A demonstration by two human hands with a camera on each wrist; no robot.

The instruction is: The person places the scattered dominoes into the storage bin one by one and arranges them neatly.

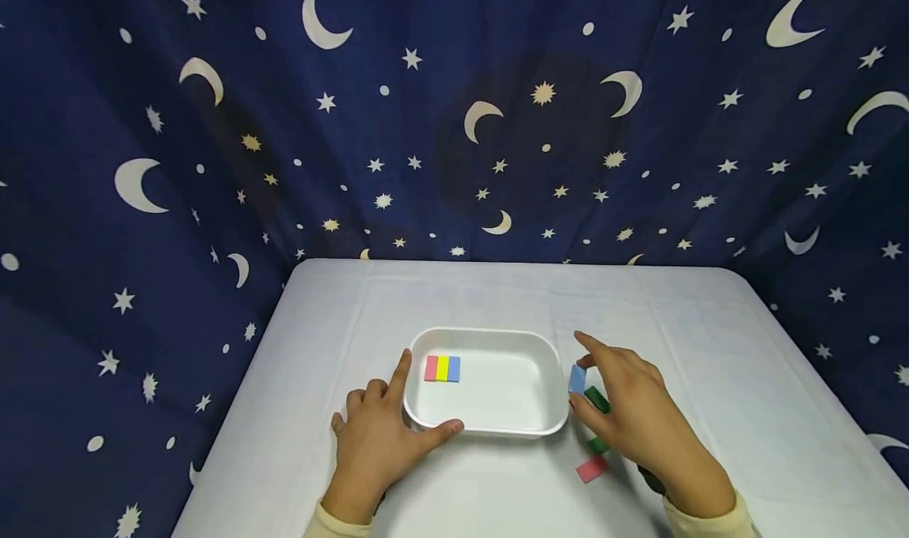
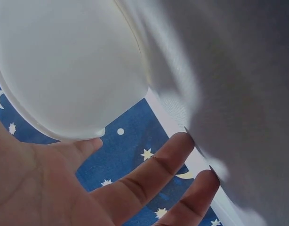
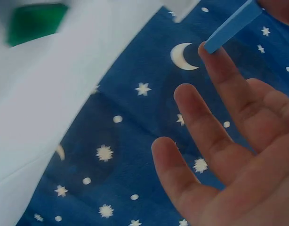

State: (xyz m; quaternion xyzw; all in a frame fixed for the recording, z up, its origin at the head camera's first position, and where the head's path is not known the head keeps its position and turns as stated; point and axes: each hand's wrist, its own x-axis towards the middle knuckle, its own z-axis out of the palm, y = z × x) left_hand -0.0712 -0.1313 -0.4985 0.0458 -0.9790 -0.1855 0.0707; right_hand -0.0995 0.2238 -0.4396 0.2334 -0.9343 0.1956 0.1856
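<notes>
A white tray (image 1: pixel 497 425) lies on the table, holding a pink tile (image 1: pixel 431 368), a yellow tile (image 1: pixel 443 368) and a blue tile (image 1: pixel 454 369) side by side near its left end. At the tray's front left corner, my left hand (image 1: pixel 379 443) touches the rim with extended index finger and thumb. Its other fingers spread away in the left wrist view. Just off the tray's right side, my right hand (image 1: pixel 632 404) pinches another blue tile (image 3: pixel 234 26) between thumb and a fingertip. The remaining fingers stand apart from that tile.
Beneath and beside the right hand lie a green tile (image 1: pixel 597 399), another green tile (image 1: pixel 599 446) and a pink tile (image 1: pixel 591 468), partly covered by the hand. Dark blue curtain (image 1: pixel 426 128) with moons and stars surrounds the white table (image 1: pixel 341 317).
</notes>
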